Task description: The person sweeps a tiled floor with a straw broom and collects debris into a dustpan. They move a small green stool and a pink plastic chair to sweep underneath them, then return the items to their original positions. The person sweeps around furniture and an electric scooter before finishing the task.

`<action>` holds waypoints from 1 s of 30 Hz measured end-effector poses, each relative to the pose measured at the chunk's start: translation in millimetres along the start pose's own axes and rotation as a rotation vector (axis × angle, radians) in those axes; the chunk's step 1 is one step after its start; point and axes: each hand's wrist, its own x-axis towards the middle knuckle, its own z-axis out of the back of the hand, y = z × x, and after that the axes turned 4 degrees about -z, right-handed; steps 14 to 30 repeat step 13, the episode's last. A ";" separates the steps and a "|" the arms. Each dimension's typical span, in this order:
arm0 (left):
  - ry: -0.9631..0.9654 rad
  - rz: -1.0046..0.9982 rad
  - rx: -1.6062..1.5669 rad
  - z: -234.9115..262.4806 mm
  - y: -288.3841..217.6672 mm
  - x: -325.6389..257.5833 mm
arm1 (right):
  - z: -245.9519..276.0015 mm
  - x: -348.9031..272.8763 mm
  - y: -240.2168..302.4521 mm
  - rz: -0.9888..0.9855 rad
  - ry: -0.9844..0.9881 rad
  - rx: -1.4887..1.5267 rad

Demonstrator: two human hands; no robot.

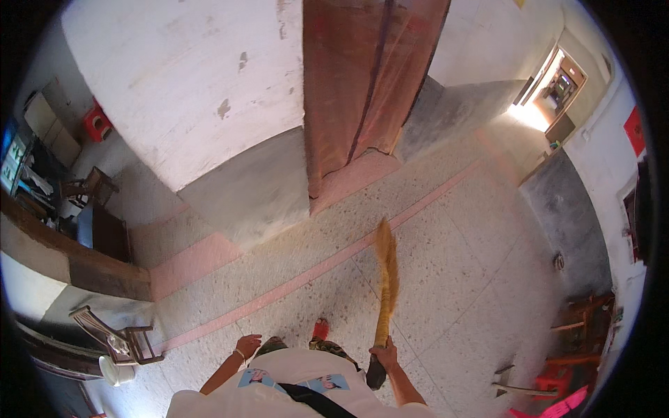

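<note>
My right hand (383, 355) is closed around a straw broom (387, 272) near its lower end in the picture. The broom's yellow-brown bristles point forward, away from me, over the speckled floor. Just below that hand a dark part (375, 375) shows; whether it belongs to the broom I cannot tell. My left hand (249, 345) hangs beside my body with nothing in it, its fingers loosely apart, and a pale band circles the wrist. One red shoe (320, 329) shows ahead of my white shirt.
Ahead, a wall corner (244, 191) juts out beside a doorway hung with a brown curtain (369, 90). A wooden chair (118, 338) and white bucket (117, 371) stand at left. Wooden and red stools (554, 380) fill the lower right. A bright open doorway (554, 87) lies far right.
</note>
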 end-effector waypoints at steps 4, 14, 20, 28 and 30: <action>0.002 0.250 -0.410 23.8 -14.7 44.7 | 5.4 28.4 7.0 -0.004 0.068 0.217; 0.114 0.402 -0.534 33.0 -15.3 160.0 | 50.3 51.2 82.7 -0.030 0.085 0.245; 0.114 0.402 -0.534 33.0 -15.3 160.0 | 50.3 51.2 82.7 -0.030 0.085 0.245; 0.114 0.402 -0.534 33.0 -15.3 160.0 | 50.3 51.2 82.7 -0.030 0.085 0.245; 0.114 0.402 -0.534 33.0 -15.3 160.0 | 50.3 51.2 82.7 -0.030 0.085 0.245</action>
